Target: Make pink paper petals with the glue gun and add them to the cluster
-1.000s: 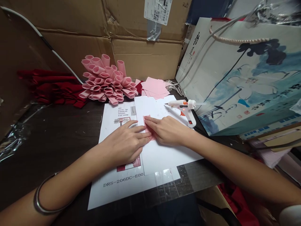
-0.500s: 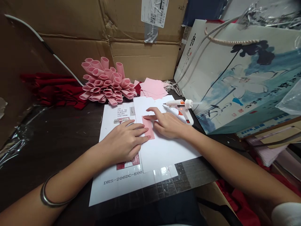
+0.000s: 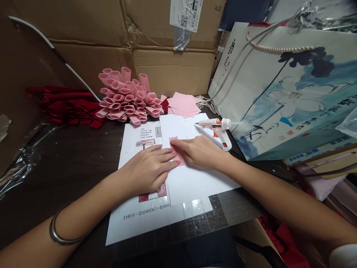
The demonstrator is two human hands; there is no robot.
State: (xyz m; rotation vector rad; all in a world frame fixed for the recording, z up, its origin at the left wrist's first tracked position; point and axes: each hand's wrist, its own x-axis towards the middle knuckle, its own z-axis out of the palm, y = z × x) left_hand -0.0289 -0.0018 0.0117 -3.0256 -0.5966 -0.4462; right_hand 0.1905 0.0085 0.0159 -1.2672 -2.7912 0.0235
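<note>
A folded strip of pink felt-like material (image 3: 180, 160) lies on a white sheet of paper (image 3: 192, 182). My left hand (image 3: 149, 167) rests flat, its outstretched fingertips pressing on the strip's left side. From the right, my right hand (image 3: 199, 150) has its fingers drawn together, with the fingertips down on the strip's upper part; the curled fingers are partly hidden. Just beyond that hand, a white glue gun (image 3: 217, 128) lies on its side with a small orange light showing. Beneath the paper is a printed sheet (image 3: 131, 223) with a picture, partly covered by my left hand.
Behind the paper are many rolled pink tubes (image 3: 128, 96), a stack of pink squares (image 3: 184, 104) and metal clips (image 3: 209, 106). Dark red pieces (image 3: 67, 106) lie at the left. A cardboard box (image 3: 173, 70) stands at the back, a large paper bag (image 3: 279, 89) at the right.
My right hand's fingers have come together and lowered onto the strip, where the index finger was raised and bent before. My left hand stays in place. The view has shifted slightly.
</note>
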